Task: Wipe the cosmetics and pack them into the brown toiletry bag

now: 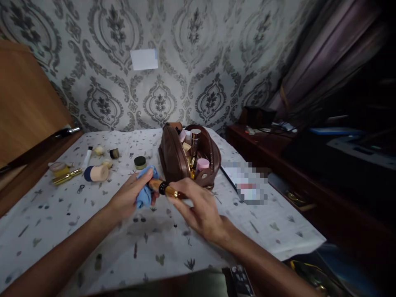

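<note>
My left hand (pixel 130 197) is closed on a blue cloth (pixel 145 192) that wraps one end of a slim amber tube with a black band (pixel 165 188). My right hand (pixel 198 206) pinches the other end of that tube with its fingertips. Both hands hover just above the patterned white tablecloth (pixel 154 243), right in front of an open brown leather pouch (pixel 173 159). Several cosmetic items stand upright inside the pouch, among them a silver-capped tube (pixel 195 138) and a pink jar (pixel 202 164).
Loose cosmetics lie at the left of the table: a gold tube (pixel 66 177), a beige bottle with a dark cap (pixel 96 173), a small dark jar (pixel 140 162) and a white tube (pixel 87 156). A dark wooden side unit (pixel 278 165) stands to the right, a wooden panel (pixel 24 107) at far left.
</note>
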A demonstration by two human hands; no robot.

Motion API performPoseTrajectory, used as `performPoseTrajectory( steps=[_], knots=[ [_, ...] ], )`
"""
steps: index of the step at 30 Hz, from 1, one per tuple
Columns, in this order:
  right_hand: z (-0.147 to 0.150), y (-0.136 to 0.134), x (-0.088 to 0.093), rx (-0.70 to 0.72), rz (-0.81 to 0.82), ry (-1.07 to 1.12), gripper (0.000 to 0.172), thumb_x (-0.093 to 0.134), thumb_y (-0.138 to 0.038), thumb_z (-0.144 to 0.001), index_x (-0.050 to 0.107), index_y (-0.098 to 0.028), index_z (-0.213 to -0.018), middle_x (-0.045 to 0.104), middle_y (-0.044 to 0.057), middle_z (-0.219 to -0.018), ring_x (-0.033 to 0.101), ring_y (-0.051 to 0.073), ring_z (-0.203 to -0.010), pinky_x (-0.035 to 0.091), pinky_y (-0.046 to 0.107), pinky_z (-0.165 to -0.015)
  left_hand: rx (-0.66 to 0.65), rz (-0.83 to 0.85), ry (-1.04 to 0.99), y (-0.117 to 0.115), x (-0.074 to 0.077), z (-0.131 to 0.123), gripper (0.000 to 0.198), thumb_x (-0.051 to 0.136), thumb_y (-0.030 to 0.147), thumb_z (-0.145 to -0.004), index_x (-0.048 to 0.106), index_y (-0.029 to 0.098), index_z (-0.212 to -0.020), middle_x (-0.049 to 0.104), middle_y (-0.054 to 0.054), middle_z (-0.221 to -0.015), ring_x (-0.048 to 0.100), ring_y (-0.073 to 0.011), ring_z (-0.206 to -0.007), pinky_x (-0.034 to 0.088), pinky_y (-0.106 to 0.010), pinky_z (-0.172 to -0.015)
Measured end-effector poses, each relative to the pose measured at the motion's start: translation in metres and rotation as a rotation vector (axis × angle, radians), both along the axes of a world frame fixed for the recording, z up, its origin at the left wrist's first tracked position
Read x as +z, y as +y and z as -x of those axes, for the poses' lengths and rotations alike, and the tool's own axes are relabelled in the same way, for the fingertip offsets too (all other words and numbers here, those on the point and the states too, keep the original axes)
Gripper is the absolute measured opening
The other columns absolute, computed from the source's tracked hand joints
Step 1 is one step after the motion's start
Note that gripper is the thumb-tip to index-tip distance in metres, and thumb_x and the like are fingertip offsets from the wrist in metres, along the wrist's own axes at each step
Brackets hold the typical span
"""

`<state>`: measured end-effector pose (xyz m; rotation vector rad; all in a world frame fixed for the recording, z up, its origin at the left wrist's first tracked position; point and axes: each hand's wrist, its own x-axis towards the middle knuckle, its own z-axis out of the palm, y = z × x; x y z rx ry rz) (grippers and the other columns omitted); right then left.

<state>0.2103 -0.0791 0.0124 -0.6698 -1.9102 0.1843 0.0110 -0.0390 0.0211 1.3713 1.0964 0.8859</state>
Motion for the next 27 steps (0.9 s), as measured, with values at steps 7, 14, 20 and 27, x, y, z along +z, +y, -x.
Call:
performPoseTrajectory(
  steps=[7,14,20,27],
  knots=[
    [-0.059,0.012,0.045,-0.3,0.151,0.345,0.013,0.062,-0.034,-0.096,0.064,-0.024,-0.103,0.068,0.001,-0.083,0.065,0.014,-0.064,0.055,0.028,-0.061,-0.124,-0.981,0.85,0.013,0.039,-0.031,0.048,0.04,0.016,-0.091,0.059,0.028,-0.133,0.062,-0.008,-0.105,0.061,-0.0172,-0.078,0.046,-0.022,-0.057],
    [-0.081,0.044,0.058,-0.257,0.225,0.082,0.022,0.06,-0.044,-0.095,0.066,-0.023,-0.1,0.07,0.001,-0.082,0.066,0.015,-0.07,0.055,0.027,-0.065,-0.204,-1.21,1.221,0.028,0.037,-0.029,0.068,0.04,0.007,-0.082,0.051,0.032,-0.144,0.065,-0.011,-0.118,0.067,-0.0227,-0.09,0.043,-0.023,-0.047],
    [-0.085,0.062,0.059,-0.066,0.315,-0.085,0.016,0.064,-0.039,-0.092,0.071,-0.024,-0.094,0.069,-0.001,-0.078,0.063,0.015,-0.07,0.053,0.029,-0.068,-0.145,-1.331,1.176,0.029,0.027,-0.025,0.075,0.04,0.006,-0.084,0.036,0.038,-0.151,0.068,-0.009,-0.105,0.071,-0.0238,-0.09,0.042,-0.024,-0.045],
    [-0.082,0.076,0.044,0.083,0.283,-0.178,0.012,0.063,-0.034,-0.094,0.071,-0.027,-0.088,0.065,0.0,-0.074,0.061,0.018,-0.077,0.053,0.035,-0.077,-0.115,-1.329,1.142,0.027,0.02,-0.022,0.084,0.038,0.007,-0.087,0.015,0.043,-0.159,0.069,-0.009,-0.109,0.072,-0.0251,-0.094,0.05,-0.029,-0.051]
  ],
)
